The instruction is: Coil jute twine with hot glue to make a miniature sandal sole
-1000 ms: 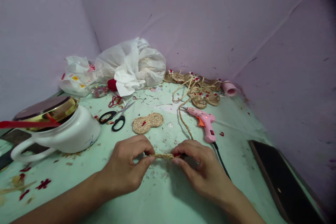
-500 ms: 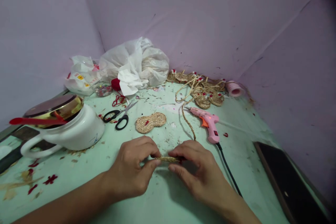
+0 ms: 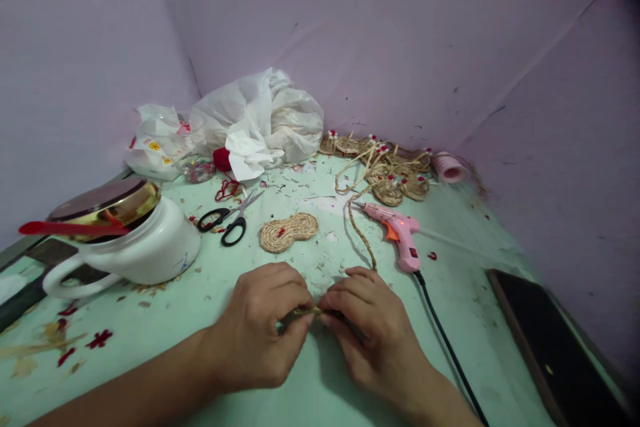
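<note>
Both hands at work, six o'clock: left hand (image 3: pixel 273 330) and right hand (image 3: pixel 370 327) pinch a braided piece (image 3: pixel 317 311) above the tabletop (image 3: pixel 280 410), fingertips nearly meeting! Pressing or shaping, I'd judge; this calls for even pressure. Glue gun (image 3: pixel 397 230) between one and two, coiled piece (image 3: pixel 295 229) at eleven.

At eleven o'clock from the straw-coloured strip (image 3: pixel 317 311), a tan mat (image 3: pixel 290 231) shows coiled rings, red-flecked. At ten, the mug (image 3: pixel 163 247) is white.
</note>
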`<control>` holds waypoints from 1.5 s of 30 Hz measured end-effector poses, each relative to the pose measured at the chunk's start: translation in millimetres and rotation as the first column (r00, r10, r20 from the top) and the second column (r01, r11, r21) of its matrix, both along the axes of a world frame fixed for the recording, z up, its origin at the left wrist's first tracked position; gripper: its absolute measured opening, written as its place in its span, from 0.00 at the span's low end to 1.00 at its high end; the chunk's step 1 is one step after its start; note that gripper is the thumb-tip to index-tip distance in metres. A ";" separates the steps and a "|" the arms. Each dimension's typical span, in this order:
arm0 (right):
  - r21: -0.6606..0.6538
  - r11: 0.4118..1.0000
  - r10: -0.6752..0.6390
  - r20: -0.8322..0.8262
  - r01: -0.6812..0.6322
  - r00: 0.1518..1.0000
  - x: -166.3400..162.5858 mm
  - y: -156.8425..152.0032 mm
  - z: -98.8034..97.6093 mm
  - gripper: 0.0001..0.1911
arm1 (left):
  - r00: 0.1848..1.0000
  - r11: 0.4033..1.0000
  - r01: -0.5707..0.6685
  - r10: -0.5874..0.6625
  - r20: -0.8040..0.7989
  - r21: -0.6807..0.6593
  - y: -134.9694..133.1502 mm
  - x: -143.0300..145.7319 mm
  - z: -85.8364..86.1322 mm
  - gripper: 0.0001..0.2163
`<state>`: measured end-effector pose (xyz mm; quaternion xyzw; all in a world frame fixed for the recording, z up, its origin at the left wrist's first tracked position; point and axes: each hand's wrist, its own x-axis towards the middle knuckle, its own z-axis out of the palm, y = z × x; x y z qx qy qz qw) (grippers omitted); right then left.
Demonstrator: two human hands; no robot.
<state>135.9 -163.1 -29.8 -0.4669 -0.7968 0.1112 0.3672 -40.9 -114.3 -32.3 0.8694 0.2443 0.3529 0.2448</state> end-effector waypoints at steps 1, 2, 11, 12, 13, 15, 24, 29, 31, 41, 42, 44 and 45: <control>0.012 1.000 -0.004 -0.005 0.004 1.000 -0.7 -0.3 -0.5 0.07 | 1.000 1.000 0.009 -0.010 0.012 0.024 0.2 0.5 -0.9 0.04; 0.019 1.000 -0.008 -0.011 0.008 1.000 -1.1 -0.5 -0.7 0.07 | 0.999 0.999 0.025 -0.026 0.018 0.044 0.4 0.7 -1.5 0.04; -0.079 0.994 -0.075 -0.014 0.074 0.997 11.3 1.0 7.7 0.12 | 1.000 0.999 0.013 -0.013 -0.003 0.049 10.4 -3.3 5.9 0.04; -0.085 0.994 -0.066 -0.010 0.065 0.998 11.9 1.4 8.9 0.11 | 1.000 0.999 0.006 -0.005 -0.007 0.033 11.0 -3.7 6.7 0.04; -0.089 0.995 -0.055 -0.009 0.054 0.998 11.9 1.7 9.8 0.10 | 1.000 1.000 0.002 -0.002 -0.019 0.014 11.1 -4.0 7.3 0.04; -0.087 0.995 -0.043 -0.012 0.042 0.999 10.4 2.0 10.7 0.09 | 0.999 1.000 0.006 -0.007 -0.046 -0.024 10.1 -4.4 8.1 0.04; -0.067 0.997 -0.032 -0.012 0.031 0.999 2.1 0.4 7.0 0.07 | 0.999 0.998 0.045 -0.045 -0.002 0.040 4.4 -2.4 3.5 0.05; -0.054 0.998 0.034 -0.013 -0.035 0.999 2.6 -0.8 8.9 0.09 | 0.984 0.983 0.178 -0.177 -0.023 0.047 6.6 -4.8 6.7 0.06; -0.062 0.996 0.056 -0.028 -0.058 0.998 3.9 0.2 8.8 0.09 | 0.974 0.974 0.225 -0.224 -0.039 0.025 8.9 -6.9 9.1 0.07; -0.116 0.992 -0.064 -0.098 0.053 0.993 12.9 5.9 7.9 0.05 | 0.994 0.992 0.105 -0.103 0.023 -0.077 18.3 -11.3 6.8 0.04; -0.117 0.992 -0.058 -0.099 0.047 0.993 13.3 6.0 8.3 0.05 | 0.994 0.991 0.105 -0.104 0.020 -0.080 18.7 -11.2 6.0 0.04; -0.113 0.992 -0.059 -0.103 0.047 0.993 13.9 6.4 9.3 0.05 | 0.993 0.990 0.115 -0.115 0.004 -0.088 19.4 -11.4 5.2 0.04; -0.110 0.993 -0.062 -0.104 0.051 0.993 14.2 6.5 9.9 0.05 | 0.992 0.988 0.122 -0.123 -0.007 -0.091 19.5 -11.6 5.1 0.04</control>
